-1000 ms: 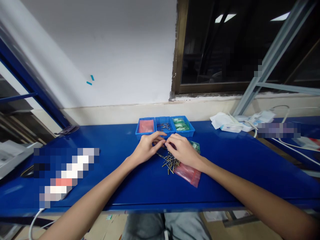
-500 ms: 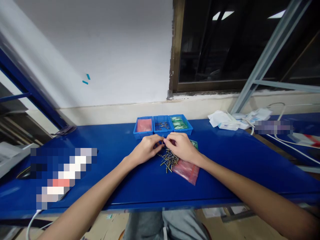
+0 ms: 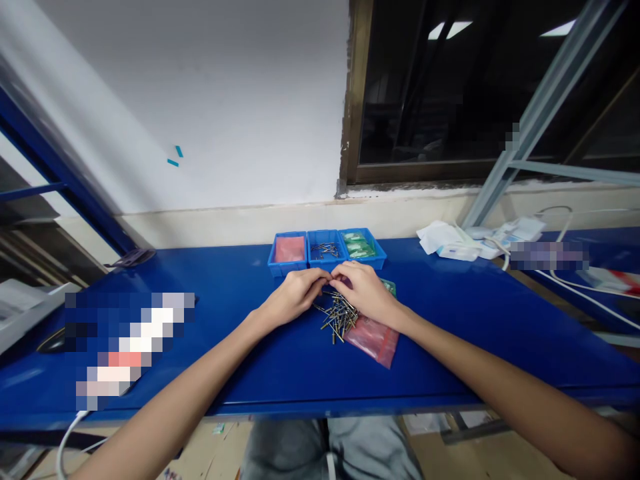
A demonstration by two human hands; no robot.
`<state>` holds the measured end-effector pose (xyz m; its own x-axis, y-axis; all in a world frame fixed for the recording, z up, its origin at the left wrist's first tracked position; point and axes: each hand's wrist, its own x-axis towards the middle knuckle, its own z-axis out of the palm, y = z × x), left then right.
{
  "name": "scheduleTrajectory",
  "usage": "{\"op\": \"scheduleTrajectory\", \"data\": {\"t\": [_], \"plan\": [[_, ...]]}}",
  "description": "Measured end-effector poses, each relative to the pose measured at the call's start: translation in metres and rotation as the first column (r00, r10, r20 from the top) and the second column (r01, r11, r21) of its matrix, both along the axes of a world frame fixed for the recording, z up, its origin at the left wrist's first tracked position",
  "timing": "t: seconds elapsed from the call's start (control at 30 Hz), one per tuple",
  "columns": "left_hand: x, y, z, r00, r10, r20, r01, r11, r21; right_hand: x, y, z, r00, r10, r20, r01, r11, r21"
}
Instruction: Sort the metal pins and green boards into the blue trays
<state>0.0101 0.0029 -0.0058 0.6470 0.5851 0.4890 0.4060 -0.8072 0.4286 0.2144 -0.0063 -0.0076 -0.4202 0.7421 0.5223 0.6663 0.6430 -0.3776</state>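
Observation:
My left hand (image 3: 296, 293) and my right hand (image 3: 364, 288) meet at the fingertips over the blue table, both closed in a pinch. Whatever sits between the fingers is too small and covered to make out. Just below them lies a loose pile of thin metal pins (image 3: 340, 319) with brass-coloured ends. A pink plastic bag (image 3: 373, 341) is partly under my right wrist, and a bit of a green bag (image 3: 389, 287) peeks out behind that hand.
Three joined blue bins stand by the wall: the left bin (image 3: 288, 269) holds pink bags, the middle bin (image 3: 326, 263) several pins, the right bin (image 3: 379, 257) green bags. White packets (image 3: 453, 243) and cables lie at the right. A blurred-out pale object (image 3: 140, 343) lies at the left.
Half a second ago a thin pin showed upright between the hands, with a gap between them. Now the fingertips have come together and the pin is hidden. The pile looks unchanged.

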Motion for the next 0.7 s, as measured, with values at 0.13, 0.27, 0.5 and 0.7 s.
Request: {"op": "scheduleTrajectory", "data": {"t": [0.13, 0.27, 0.5, 0.7], "plan": [[0.002, -0.001, -0.004, 0.996, 0.041, 0.082, -0.038, 0.998, -0.046, -0.003, 0.001, 0.004, 0.999, 0.019, -0.031, -0.021, 0.998, -0.056], [0.005, 0.002, -0.008, 0.966, 0.162, 0.202, -0.171, 0.985, 0.031, -0.002, 0.010, 0.015, 0.996, -0.044, 0.083, 0.040, 0.998, 0.049], [0.000, 0.007, -0.004, 0.956, 0.212, 0.205, -0.255, 0.944, 0.210, -0.004, 0.062, 0.035, 0.882, -0.244, 0.403, 0.122, 0.944, 0.306], [0.000, -0.001, 0.001, 0.975, 0.191, 0.112, -0.212, 0.949, 0.232, 0.013, 0.023, 0.055, 0.969, -0.180, 0.172, 0.128, 0.952, 0.277]]}}
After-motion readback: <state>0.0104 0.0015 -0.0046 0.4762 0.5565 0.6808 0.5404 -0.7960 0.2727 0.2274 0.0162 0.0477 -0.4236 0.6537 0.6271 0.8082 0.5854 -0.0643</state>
